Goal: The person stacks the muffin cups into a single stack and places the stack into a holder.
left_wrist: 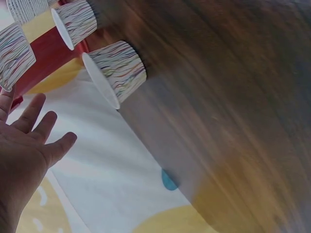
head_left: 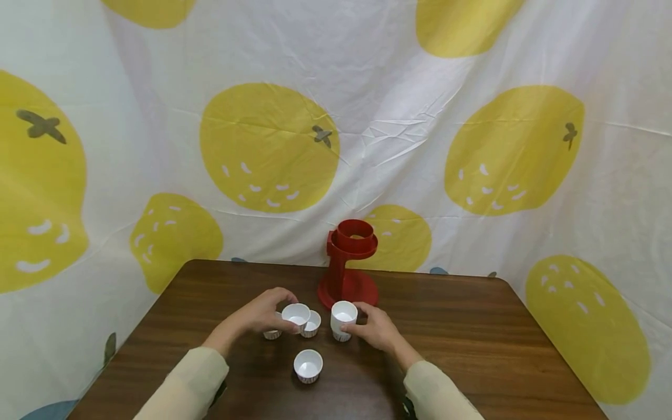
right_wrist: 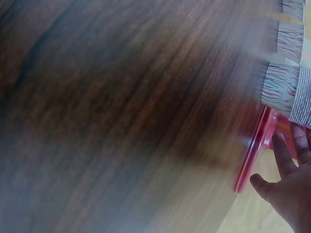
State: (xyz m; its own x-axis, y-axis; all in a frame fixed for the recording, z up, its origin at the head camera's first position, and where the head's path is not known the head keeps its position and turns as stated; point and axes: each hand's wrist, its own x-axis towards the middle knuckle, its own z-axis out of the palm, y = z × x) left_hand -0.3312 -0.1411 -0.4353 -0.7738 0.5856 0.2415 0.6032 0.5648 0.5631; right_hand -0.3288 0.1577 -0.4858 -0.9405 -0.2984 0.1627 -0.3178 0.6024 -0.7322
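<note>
My left hand (head_left: 266, 314) grips a small white paper cup (head_left: 296, 315) between thumb and fingers, raised off the table. Its side carries wavy coloured lines in the left wrist view. Below and behind it stand two more cups, one partly hidden by the hand (head_left: 272, 335) and one to its right (head_left: 311, 325). With thumb and fingers, my right hand (head_left: 379, 330) holds a finely striped cup (right_wrist: 302, 97). That cup sits on or in a wavy-lined cup (right_wrist: 280, 88) standing on the table; how deep cannot be told.
Another white cup (head_left: 308, 367) stands upright nearer the front. Just behind the cups rises a red stand (head_left: 338, 274) with a round base and a ring-shaped top. A lemon-print cloth (head_left: 378, 146) hangs behind the dark wooden table (head_left: 472, 338).
</note>
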